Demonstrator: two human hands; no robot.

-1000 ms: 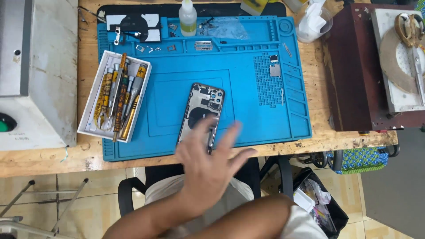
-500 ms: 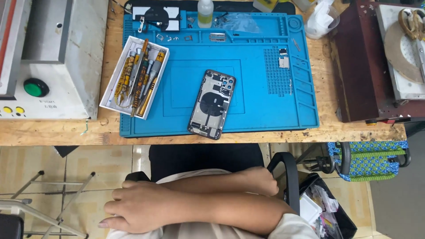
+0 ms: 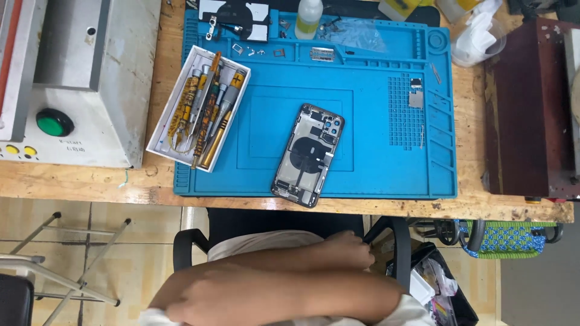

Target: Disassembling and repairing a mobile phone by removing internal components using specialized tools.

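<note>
Both my arms lie crossed over my lap, below the table's edge. My left hand (image 3: 349,250) rests with its fingers curled, its fingertips against the black armrest (image 3: 386,232) of the chair. My right hand (image 3: 202,300) lies at the lower left on white fabric, its fingers partly hidden. Neither hand touches anything on the table. An opened phone body (image 3: 307,154), back cover off and inner parts showing, lies tilted on the blue work mat (image 3: 386,175) near the front edge.
A white tray of screwdrivers (image 3: 199,110) sits on the mat's left side. Small screws, brackets and a white bottle (image 3: 309,18) line the mat's far edge. A grey machine with a green button (image 3: 54,122) stands at left, a dark red box (image 3: 522,102) at right.
One hand was stretched out over the phone a second ago; it has drawn back to my lap. The arms have shifted and the view has tilted closer to the table.
</note>
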